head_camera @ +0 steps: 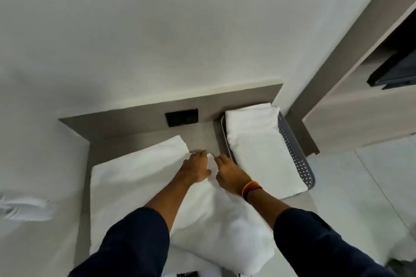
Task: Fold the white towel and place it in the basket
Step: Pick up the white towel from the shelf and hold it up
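A white towel (139, 177) lies spread over the grey-brown tabletop (203, 139), its near part bunched and hanging toward me. Both hands meet at its far right corner. My left hand (197, 167) pinches the towel's edge there, and my right hand (230, 175), with an orange and black wristband, grips the same corner right beside it. To the right stands a grey perforated basket (295, 153) with a folded white towel (258, 146) lying in it.
A black socket plate (182, 117) sits on the table's raised back panel. White bedding (24, 207) lies at the left. A wooden cabinet with a dark device (396, 69) stands at the right, over a pale tiled floor (360, 186).
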`<action>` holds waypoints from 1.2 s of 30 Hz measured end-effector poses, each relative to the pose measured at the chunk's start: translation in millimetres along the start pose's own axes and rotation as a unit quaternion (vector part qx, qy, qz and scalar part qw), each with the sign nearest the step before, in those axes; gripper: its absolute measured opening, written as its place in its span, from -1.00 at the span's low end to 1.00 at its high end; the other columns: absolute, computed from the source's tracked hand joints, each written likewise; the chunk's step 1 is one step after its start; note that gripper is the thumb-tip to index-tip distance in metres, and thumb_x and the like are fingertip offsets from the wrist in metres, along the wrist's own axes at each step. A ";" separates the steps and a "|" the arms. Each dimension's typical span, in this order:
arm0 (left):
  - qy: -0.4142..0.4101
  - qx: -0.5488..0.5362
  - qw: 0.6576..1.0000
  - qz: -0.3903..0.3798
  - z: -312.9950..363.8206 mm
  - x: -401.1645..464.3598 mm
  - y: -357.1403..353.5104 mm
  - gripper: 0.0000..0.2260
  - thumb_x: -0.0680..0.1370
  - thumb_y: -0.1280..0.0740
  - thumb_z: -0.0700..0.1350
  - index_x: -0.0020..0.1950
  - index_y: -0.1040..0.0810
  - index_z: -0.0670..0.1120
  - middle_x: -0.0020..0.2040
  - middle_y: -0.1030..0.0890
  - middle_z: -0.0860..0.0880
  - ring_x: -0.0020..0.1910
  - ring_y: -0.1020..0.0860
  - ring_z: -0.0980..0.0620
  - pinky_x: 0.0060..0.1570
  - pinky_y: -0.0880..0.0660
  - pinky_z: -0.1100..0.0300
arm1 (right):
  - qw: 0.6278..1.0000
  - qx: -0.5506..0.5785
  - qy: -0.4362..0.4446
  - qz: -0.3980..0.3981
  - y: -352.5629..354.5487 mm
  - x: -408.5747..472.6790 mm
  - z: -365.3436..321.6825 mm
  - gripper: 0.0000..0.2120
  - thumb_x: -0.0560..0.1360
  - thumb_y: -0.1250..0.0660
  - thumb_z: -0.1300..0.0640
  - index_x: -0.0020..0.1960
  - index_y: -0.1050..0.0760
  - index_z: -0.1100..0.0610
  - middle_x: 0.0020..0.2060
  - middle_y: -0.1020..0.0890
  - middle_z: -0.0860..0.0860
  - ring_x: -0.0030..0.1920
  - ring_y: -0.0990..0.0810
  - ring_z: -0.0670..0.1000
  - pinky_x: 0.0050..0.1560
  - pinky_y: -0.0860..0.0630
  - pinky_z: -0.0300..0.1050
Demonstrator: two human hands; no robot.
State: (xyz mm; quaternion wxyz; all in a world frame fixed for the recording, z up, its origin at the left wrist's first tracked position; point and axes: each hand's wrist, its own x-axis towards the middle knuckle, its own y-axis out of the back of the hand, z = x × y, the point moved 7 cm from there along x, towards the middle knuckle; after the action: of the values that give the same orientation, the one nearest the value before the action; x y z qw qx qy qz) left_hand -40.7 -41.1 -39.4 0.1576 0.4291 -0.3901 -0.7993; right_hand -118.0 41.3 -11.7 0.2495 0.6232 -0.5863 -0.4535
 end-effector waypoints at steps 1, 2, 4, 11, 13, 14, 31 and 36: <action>0.013 0.001 1.000 0.020 2.8 7.5 -1.0 -0.38 0.60 -0.39 0.05 0.57 -0.24 -0.10 0.58 -0.34 -0.16 0.53 -0.35 -0.22 0.50 -0.35 -0.13 | 1.000 0.016 -0.002 0.006 -4.0 1.5 5.0 -0.51 0.55 -0.18 0.23 0.46 -0.37 0.30 0.29 -0.52 0.26 0.24 -0.54 0.24 0.34 -0.46 0.06; 0.027 0.006 0.999 0.041 5.6 12.3 1.2 -0.45 0.61 -0.37 0.06 0.52 -0.30 -0.09 0.54 -0.41 -0.17 0.49 -0.41 -0.22 0.48 -0.38 -0.14 | 0.999 0.033 -0.007 0.009 -2.9 2.6 7.5 -0.51 0.55 -0.19 0.23 0.47 -0.36 0.29 0.30 -0.52 0.26 0.26 -0.53 0.24 0.36 -0.46 0.06; 0.043 0.039 0.998 0.036 13.3 14.6 1.6 -0.60 0.65 -0.29 0.07 0.43 -0.40 -0.08 0.44 -0.51 -0.16 0.40 -0.50 -0.20 0.45 -0.42 -0.12 | 0.998 0.052 -0.034 -0.020 -2.3 2.8 10.6 -0.44 0.54 -0.22 0.28 0.53 -0.29 0.24 0.37 -0.49 0.24 0.33 -0.50 0.23 0.40 -0.44 0.05; 0.000 0.018 0.996 -0.088 14.9 -5.0 49.4 -0.66 0.56 -0.44 0.00 0.26 -0.59 -0.13 0.18 -0.67 -0.14 0.15 -0.64 -0.16 0.20 -0.61 -0.02 | 0.973 0.122 -0.060 -0.189 10.2 9.5 0.9 -0.28 0.51 -0.49 0.08 0.58 -0.24 0.09 0.40 -0.55 0.15 0.34 -0.55 0.17 0.40 -0.49 0.06; -0.031 0.004 0.988 -0.152 11.4 -26.9 84.1 -0.73 0.54 -0.47 -0.11 0.22 -0.62 -0.13 0.12 -0.64 -0.11 0.11 -0.63 -0.14 0.14 -0.63 -0.07 | 0.950 0.164 -0.052 -0.259 18.8 3.1 -11.4 -0.46 0.48 -0.53 0.00 0.40 -0.44 -0.04 0.24 -0.67 -0.07 0.21 -0.64 -0.02 0.29 -0.55 -0.09; -0.033 0.001 0.984 -0.175 6.4 -39.0 104.3 -0.75 0.54 -0.47 -0.16 0.21 -0.62 -0.14 0.09 -0.62 -0.11 0.08 -0.62 -0.12 0.09 -0.63 -0.06 | 0.936 0.175 -0.043 -0.303 23.6 -2.5 -18.8 -0.61 0.47 -0.53 -0.02 0.26 -0.52 -0.12 0.11 -0.72 -0.22 0.10 -0.68 -0.16 0.18 -0.57 -0.21; 0.115 -0.013 0.940 0.321 -69.9 -307.7 472.4 -0.71 0.55 -0.45 -0.23 0.22 -0.51 -0.27 0.10 -0.50 -0.24 -0.06 -0.59 -0.23 -0.39 -0.63 0.02 | 0.967 -0.120 0.185 0.127 379.4 58.4 -190.2 -0.81 0.45 -0.49 0.28 0.05 -0.61 0.20 -0.01 -0.67 0.15 0.08 -0.60 0.21 0.00 -0.44 -0.04; 0.065 -0.044 0.876 0.476 -58.3 -393.0 543.6 -0.77 0.54 -0.48 -0.20 0.15 -0.59 -0.25 0.16 -0.59 -0.31 -0.02 -0.64 -0.24 -0.22 -0.62 0.02 | 0.904 -0.148 0.250 0.312 504.1 12.5 -267.4 -0.81 0.44 -0.47 0.29 0.04 -0.61 0.21 0.06 -0.70 0.24 0.12 -0.63 0.30 0.09 -0.59 0.12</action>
State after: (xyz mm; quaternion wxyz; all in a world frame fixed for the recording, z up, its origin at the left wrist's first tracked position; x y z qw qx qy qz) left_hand 190.2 -190.1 575.3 0.5627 0.2351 -0.5005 -0.6145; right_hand -144.1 -124.5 533.9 0.6059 0.4570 -0.5957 -0.2630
